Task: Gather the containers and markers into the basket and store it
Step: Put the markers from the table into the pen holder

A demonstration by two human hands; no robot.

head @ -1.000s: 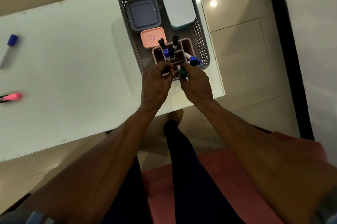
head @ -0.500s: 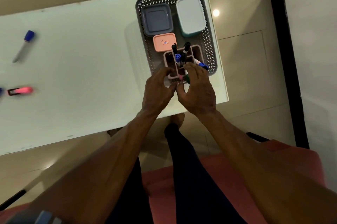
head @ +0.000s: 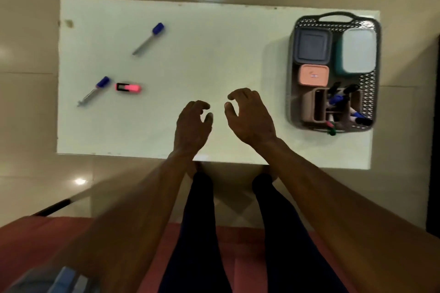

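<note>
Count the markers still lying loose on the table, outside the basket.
3. A blue-capped marker lies far left; a second blue-capped marker sits nearer, with the pink highlighter just right of it. None seem hidden; both hands hover empty.

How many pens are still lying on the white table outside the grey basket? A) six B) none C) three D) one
C: two blue-capped markers and one pink highlighter lie on the white table, away from the grey plastic basket, while both hands hover empty.
</note>
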